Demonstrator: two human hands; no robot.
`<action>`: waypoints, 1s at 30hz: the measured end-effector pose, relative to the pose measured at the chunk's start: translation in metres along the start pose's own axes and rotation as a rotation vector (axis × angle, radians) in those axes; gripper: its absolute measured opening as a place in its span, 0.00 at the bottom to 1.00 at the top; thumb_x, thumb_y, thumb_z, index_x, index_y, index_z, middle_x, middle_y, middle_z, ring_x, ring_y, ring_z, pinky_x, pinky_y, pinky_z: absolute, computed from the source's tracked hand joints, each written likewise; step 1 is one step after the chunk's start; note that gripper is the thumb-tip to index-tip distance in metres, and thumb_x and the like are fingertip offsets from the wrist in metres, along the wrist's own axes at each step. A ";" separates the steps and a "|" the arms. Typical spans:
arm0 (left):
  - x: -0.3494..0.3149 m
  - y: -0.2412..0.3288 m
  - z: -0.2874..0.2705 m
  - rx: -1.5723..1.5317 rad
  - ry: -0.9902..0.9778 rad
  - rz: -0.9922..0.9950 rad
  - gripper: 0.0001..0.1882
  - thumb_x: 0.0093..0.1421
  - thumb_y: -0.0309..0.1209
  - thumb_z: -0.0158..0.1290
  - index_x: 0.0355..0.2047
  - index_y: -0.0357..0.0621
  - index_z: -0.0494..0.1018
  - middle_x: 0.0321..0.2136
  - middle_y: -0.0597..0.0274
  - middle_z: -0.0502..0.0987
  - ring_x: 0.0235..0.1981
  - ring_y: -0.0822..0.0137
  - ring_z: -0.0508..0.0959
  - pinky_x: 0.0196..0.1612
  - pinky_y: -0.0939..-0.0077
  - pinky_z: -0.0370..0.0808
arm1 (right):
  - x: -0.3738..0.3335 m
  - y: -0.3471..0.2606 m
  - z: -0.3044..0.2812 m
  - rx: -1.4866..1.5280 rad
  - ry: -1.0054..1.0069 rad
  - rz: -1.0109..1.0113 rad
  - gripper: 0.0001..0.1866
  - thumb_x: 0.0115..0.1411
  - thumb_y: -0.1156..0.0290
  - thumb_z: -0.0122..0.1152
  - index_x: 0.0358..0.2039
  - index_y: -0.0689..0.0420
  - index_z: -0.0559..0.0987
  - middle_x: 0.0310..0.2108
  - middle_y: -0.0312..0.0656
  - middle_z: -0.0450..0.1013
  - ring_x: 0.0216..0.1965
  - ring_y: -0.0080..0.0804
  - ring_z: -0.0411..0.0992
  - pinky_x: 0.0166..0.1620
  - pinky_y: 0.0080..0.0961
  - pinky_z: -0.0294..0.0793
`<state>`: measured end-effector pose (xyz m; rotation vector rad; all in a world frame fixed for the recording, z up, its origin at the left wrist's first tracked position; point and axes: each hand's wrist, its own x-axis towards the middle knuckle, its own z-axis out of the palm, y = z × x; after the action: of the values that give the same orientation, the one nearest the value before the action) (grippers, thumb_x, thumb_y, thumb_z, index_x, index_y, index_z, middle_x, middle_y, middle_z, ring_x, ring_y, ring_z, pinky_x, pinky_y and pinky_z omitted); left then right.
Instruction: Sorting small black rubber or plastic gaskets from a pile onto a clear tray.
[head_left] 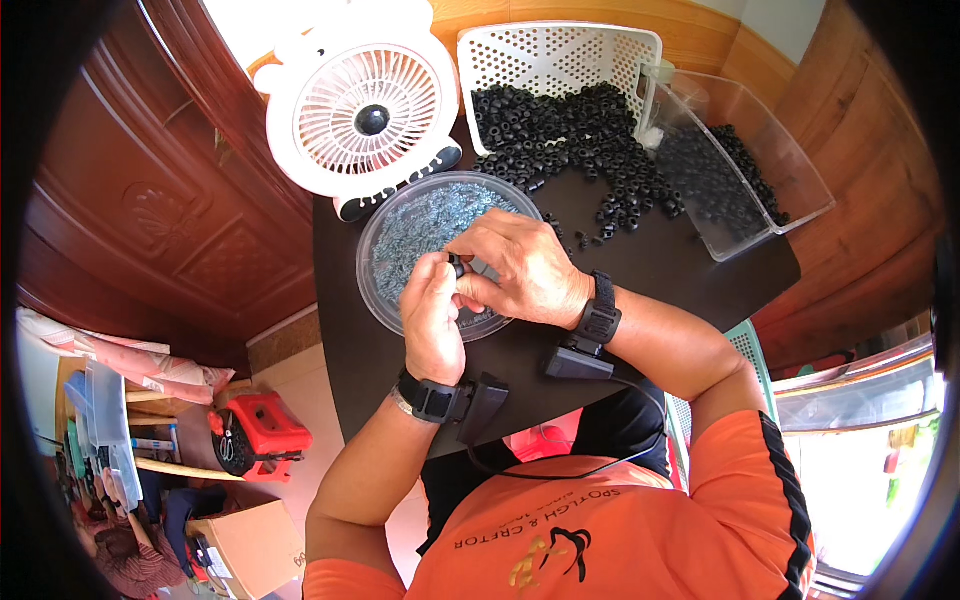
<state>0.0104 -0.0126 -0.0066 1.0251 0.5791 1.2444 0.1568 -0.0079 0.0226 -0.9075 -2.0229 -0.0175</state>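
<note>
Over a round clear tub (366,262) filled with small, shiny bluish metal pieces (410,225), my two hands meet. Closed fingers of my left hand (432,318) hold a small black cylindrical part (457,266), thumb against its side. Close against it, my right hand (520,262) is bent in a pinch. Whatever lies between those right fingertips is hidden. Behind the tub, a heap of similar black hollow parts (630,170) spills across the dark table (660,280).
A white perforated basket (560,50) lies on its side, black parts pouring out. At the right stands a clear bin (790,200) holding more. A white animal-shaped fan (370,120) stands back left. A red device (265,435) and a cardboard box (255,550) are at the lower left, near another person (130,560).
</note>
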 end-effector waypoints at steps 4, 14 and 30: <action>0.000 0.001 -0.001 0.022 -0.014 0.001 0.14 0.65 0.35 0.39 0.40 0.35 0.66 0.23 0.61 0.73 0.24 0.72 0.70 0.30 0.79 0.66 | -0.001 0.000 -0.001 -0.059 -0.006 -0.014 0.15 0.43 0.69 0.68 0.33 0.56 0.76 0.26 0.39 0.73 0.29 0.39 0.73 0.33 0.31 0.73; 0.001 0.003 -0.004 0.039 -0.037 -0.055 0.17 0.65 0.41 0.41 0.38 0.37 0.68 0.22 0.64 0.72 0.21 0.76 0.70 0.27 0.83 0.67 | 0.000 -0.002 -0.002 -0.047 -0.002 0.015 0.16 0.42 0.69 0.69 0.32 0.57 0.77 0.26 0.40 0.73 0.29 0.40 0.74 0.33 0.32 0.74; 0.007 0.006 -0.007 -0.042 -0.068 -0.142 0.13 0.59 0.34 0.41 0.33 0.37 0.71 0.25 0.64 0.71 0.22 0.73 0.74 0.26 0.81 0.67 | 0.002 -0.002 -0.003 -0.053 -0.072 -0.053 0.16 0.40 0.67 0.67 0.31 0.55 0.75 0.24 0.37 0.70 0.30 0.38 0.71 0.36 0.33 0.72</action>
<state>0.0038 -0.0038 -0.0032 0.9708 0.5613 1.0888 0.1570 -0.0092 0.0264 -0.8985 -2.1219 -0.0689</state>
